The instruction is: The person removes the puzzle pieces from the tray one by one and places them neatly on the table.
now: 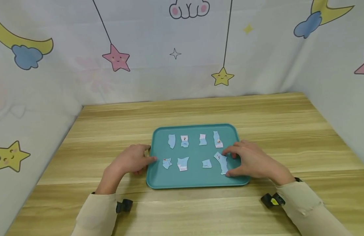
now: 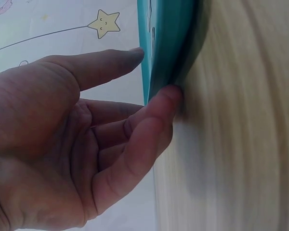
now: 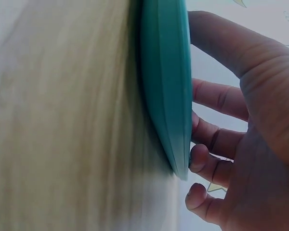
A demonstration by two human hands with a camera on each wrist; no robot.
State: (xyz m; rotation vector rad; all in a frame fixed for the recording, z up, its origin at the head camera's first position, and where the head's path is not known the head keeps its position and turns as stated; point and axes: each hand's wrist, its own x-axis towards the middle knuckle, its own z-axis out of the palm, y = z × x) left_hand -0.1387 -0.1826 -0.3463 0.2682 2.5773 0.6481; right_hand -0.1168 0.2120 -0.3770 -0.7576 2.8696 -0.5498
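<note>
A teal tray [image 1: 196, 180] lies on the wooden table, bearing several irregular blue-and-white printed paper pieces in two rows. My left hand [image 1: 134, 159] holds the tray's left edge. In the left wrist view, its thumb [image 2: 120, 62] meets the rim while the fingers [image 2: 156, 115] curl at the underside. Over the tray's right side, my right hand [image 1: 252, 160] has thumb and index finger curved about the ends of the lower-right paper piece [image 1: 222, 164], which lies flat. The tray wall [image 3: 168, 86] hides this piece in the right wrist view.
Other paper pieces include a small one [image 1: 206, 164] left of the right hand's piece and a long one [image 1: 217, 140] above it. Wooden tabletop [image 1: 196, 209] surrounds the tray. A white cloth [image 1: 158, 82] printed with stars and moons hangs behind and at both sides.
</note>
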